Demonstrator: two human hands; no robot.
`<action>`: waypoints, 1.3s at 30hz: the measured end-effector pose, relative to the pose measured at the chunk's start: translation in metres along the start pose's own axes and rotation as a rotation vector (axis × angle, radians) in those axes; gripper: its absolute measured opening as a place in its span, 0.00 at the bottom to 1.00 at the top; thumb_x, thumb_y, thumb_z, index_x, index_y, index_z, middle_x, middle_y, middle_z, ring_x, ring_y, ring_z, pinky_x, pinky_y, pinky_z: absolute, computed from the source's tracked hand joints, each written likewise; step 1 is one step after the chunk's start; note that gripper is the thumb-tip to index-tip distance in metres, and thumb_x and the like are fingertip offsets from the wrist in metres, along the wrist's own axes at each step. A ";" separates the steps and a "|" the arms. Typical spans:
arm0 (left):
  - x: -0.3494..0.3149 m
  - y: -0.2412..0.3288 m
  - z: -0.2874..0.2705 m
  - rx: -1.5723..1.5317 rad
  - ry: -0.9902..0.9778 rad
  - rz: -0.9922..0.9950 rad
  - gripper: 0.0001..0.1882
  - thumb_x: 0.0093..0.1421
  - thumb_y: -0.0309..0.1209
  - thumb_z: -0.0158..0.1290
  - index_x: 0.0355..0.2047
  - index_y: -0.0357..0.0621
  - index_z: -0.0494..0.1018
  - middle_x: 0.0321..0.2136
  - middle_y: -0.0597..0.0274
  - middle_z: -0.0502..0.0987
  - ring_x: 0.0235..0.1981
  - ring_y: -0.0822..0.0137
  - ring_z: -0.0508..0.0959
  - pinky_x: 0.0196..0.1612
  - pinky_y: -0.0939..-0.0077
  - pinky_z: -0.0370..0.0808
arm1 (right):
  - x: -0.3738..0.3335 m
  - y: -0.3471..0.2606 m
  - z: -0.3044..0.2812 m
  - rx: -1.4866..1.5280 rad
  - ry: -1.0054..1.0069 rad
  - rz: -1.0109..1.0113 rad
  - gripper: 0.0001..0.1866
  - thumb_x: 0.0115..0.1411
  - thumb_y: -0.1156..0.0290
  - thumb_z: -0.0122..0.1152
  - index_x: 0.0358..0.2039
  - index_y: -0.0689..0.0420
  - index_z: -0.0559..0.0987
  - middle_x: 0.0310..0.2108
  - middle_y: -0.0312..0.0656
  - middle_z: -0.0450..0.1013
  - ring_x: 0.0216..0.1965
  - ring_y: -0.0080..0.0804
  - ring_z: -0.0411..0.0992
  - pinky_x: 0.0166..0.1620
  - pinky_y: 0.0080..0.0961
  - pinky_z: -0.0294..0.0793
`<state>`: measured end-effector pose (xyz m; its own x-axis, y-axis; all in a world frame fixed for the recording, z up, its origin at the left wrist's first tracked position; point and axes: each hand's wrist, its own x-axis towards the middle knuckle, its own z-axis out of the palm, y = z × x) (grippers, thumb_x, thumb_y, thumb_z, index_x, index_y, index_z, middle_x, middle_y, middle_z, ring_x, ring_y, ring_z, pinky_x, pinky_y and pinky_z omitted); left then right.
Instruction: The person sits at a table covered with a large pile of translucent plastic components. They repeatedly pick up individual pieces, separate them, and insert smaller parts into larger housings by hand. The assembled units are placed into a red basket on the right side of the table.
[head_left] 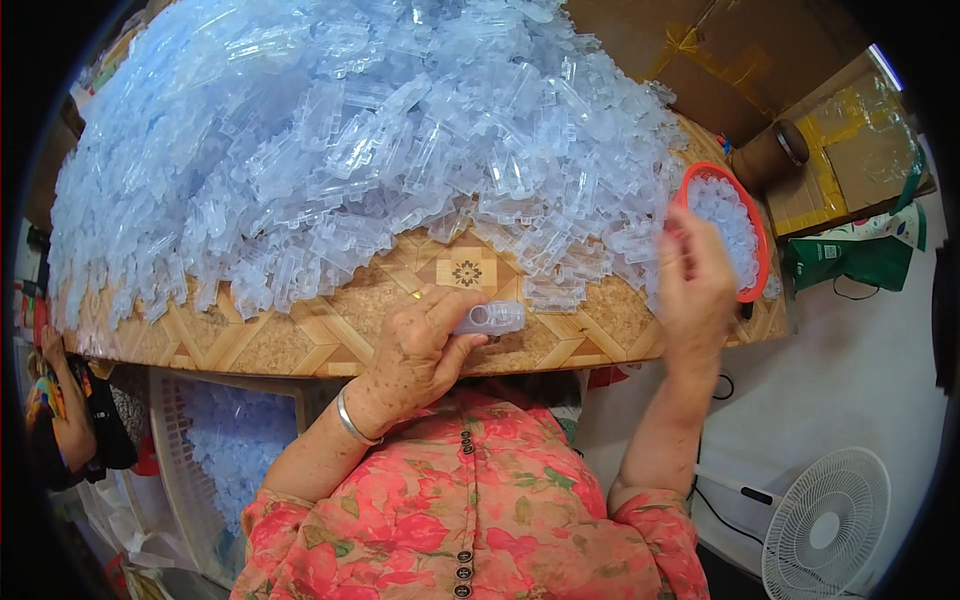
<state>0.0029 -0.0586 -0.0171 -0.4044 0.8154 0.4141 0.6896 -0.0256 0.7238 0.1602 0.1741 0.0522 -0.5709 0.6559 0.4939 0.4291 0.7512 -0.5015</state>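
My left hand (428,335) is closed on a clear plastic case (497,318) with a round opening, held low over the table's near edge. My right hand (695,270) is raised beside the red basket (766,250), its fingers drawn together and somewhat blurred. Whatever may be between those fingertips is too small to make out. Small clear round plastic parts (722,215) fill the basket. A huge heap of clear bluish plastic cases (350,140) covers most of the table, and a few lie loose just beyond my left hand.
The patterned table (250,335) has a curved near edge. Cardboard boxes (720,70) and a brown container (775,155) stand at the far right. A white fan (826,525) is at lower right. Below the table at left, a white crate (180,450) holds more bluish pieces. Another person's arm (70,410) shows at far left.
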 end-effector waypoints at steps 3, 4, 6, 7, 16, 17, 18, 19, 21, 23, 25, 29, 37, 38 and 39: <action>0.001 0.004 0.001 0.057 -0.002 -0.021 0.21 0.50 0.22 0.64 0.46 0.40 0.76 0.34 0.52 0.78 0.35 0.51 0.79 0.39 0.62 0.75 | 0.030 0.051 -0.022 -0.405 -0.026 0.014 0.15 0.63 0.65 0.61 0.47 0.59 0.82 0.44 0.48 0.79 0.43 0.44 0.78 0.47 0.36 0.76; 0.004 0.002 0.003 0.050 0.003 0.026 0.21 0.50 0.22 0.65 0.46 0.40 0.76 0.35 0.52 0.78 0.37 0.50 0.79 0.41 0.61 0.74 | 0.035 0.069 -0.027 -0.476 -0.108 0.108 0.16 0.62 0.63 0.61 0.46 0.58 0.82 0.43 0.48 0.80 0.42 0.44 0.78 0.47 0.37 0.76; 0.007 -0.006 0.008 0.053 0.021 0.106 0.22 0.49 0.23 0.65 0.45 0.39 0.76 0.36 0.51 0.79 0.40 0.48 0.78 0.45 0.59 0.74 | 0.043 0.093 -0.032 -0.501 -0.242 0.208 0.16 0.61 0.62 0.62 0.45 0.58 0.83 0.42 0.48 0.80 0.41 0.43 0.78 0.47 0.37 0.75; 0.006 -0.008 0.010 0.032 0.026 0.098 0.22 0.48 0.23 0.66 0.46 0.39 0.76 0.37 0.51 0.79 0.42 0.48 0.78 0.47 0.58 0.73 | 0.048 0.099 -0.035 -0.463 -0.289 0.219 0.16 0.60 0.62 0.63 0.44 0.58 0.84 0.41 0.48 0.81 0.41 0.43 0.78 0.47 0.37 0.75; 0.000 -0.012 0.010 0.002 0.051 0.068 0.25 0.48 0.27 0.67 0.48 0.41 0.75 0.43 0.51 0.78 0.47 0.48 0.77 0.54 0.57 0.72 | 0.058 0.103 -0.032 -0.407 -0.328 0.209 0.12 0.59 0.66 0.65 0.38 0.61 0.84 0.34 0.47 0.81 0.32 0.38 0.76 0.41 0.34 0.74; 0.000 -0.012 0.010 -0.007 0.054 0.061 0.25 0.48 0.28 0.68 0.48 0.41 0.75 0.44 0.51 0.78 0.47 0.48 0.78 0.54 0.57 0.72 | 0.057 0.108 -0.033 -0.391 -0.313 0.198 0.11 0.59 0.67 0.65 0.38 0.61 0.84 0.33 0.46 0.80 0.31 0.37 0.76 0.40 0.34 0.74; 0.000 -0.012 0.010 -0.016 0.057 0.054 0.26 0.48 0.28 0.68 0.48 0.41 0.75 0.44 0.51 0.78 0.47 0.48 0.78 0.54 0.57 0.72 | 0.056 0.110 -0.034 -0.376 -0.299 0.187 0.11 0.59 0.67 0.65 0.37 0.61 0.84 0.32 0.46 0.80 0.31 0.37 0.75 0.40 0.34 0.73; 0.000 -0.012 0.010 -0.024 0.050 0.049 0.26 0.48 0.28 0.68 0.48 0.41 0.75 0.44 0.51 0.78 0.47 0.49 0.78 0.54 0.57 0.72 | 0.055 0.110 -0.035 -0.376 -0.259 0.188 0.11 0.60 0.67 0.64 0.38 0.61 0.84 0.32 0.46 0.80 0.31 0.35 0.75 0.40 0.32 0.74; 0.002 -0.012 0.010 -0.044 0.034 0.042 0.26 0.47 0.28 0.68 0.48 0.41 0.75 0.45 0.52 0.78 0.48 0.49 0.78 0.54 0.57 0.72 | 0.052 0.103 -0.039 -0.377 -0.176 0.192 0.12 0.62 0.66 0.64 0.39 0.62 0.83 0.31 0.45 0.79 0.31 0.32 0.76 0.39 0.30 0.74; 0.002 -0.012 0.009 -0.029 0.035 0.045 0.26 0.48 0.28 0.68 0.48 0.41 0.75 0.45 0.51 0.78 0.48 0.49 0.78 0.54 0.58 0.72 | 0.044 0.088 -0.038 -0.252 -0.030 0.139 0.10 0.62 0.68 0.63 0.39 0.60 0.83 0.29 0.42 0.78 0.29 0.30 0.73 0.37 0.30 0.73; 0.001 -0.013 0.009 -0.024 0.035 0.050 0.25 0.48 0.27 0.68 0.48 0.41 0.75 0.45 0.51 0.78 0.48 0.49 0.78 0.54 0.58 0.73 | 0.031 0.068 -0.036 -0.076 0.040 0.121 0.09 0.62 0.69 0.64 0.39 0.60 0.83 0.29 0.39 0.78 0.27 0.25 0.71 0.34 0.28 0.72; -0.001 -0.012 0.008 -0.041 0.036 0.031 0.24 0.48 0.25 0.67 0.47 0.40 0.76 0.44 0.50 0.78 0.48 0.49 0.78 0.54 0.58 0.73 | -0.013 0.018 -0.021 0.337 -0.140 0.194 0.06 0.61 0.72 0.66 0.37 0.60 0.83 0.27 0.31 0.75 0.27 0.12 0.68 0.30 0.17 0.68; 0.004 -0.011 0.007 -0.070 0.015 0.018 0.23 0.48 0.24 0.66 0.47 0.39 0.76 0.43 0.50 0.79 0.47 0.49 0.78 0.55 0.58 0.72 | -0.060 0.018 0.013 0.242 -0.485 0.295 0.08 0.57 0.74 0.67 0.36 0.63 0.82 0.23 0.36 0.72 0.22 0.20 0.68 0.29 0.23 0.70; 0.003 -0.011 0.007 -0.068 0.014 0.014 0.23 0.48 0.24 0.66 0.47 0.39 0.76 0.43 0.50 0.79 0.47 0.50 0.78 0.55 0.58 0.72 | -0.060 0.020 0.015 0.216 -0.446 0.213 0.08 0.56 0.74 0.67 0.36 0.63 0.81 0.25 0.37 0.72 0.23 0.23 0.68 0.30 0.24 0.70; 0.003 -0.011 0.007 -0.069 0.016 0.013 0.23 0.48 0.24 0.66 0.47 0.39 0.76 0.43 0.50 0.79 0.47 0.50 0.78 0.55 0.58 0.72 | -0.060 0.023 0.017 0.187 -0.406 0.128 0.09 0.56 0.74 0.67 0.37 0.63 0.81 0.26 0.38 0.72 0.23 0.25 0.69 0.31 0.25 0.71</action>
<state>-0.0016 -0.0514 -0.0277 -0.4057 0.8055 0.4318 0.6520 -0.0760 0.7544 0.1922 0.1506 -0.0011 -0.7651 0.6325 0.1202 0.4020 0.6152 -0.6782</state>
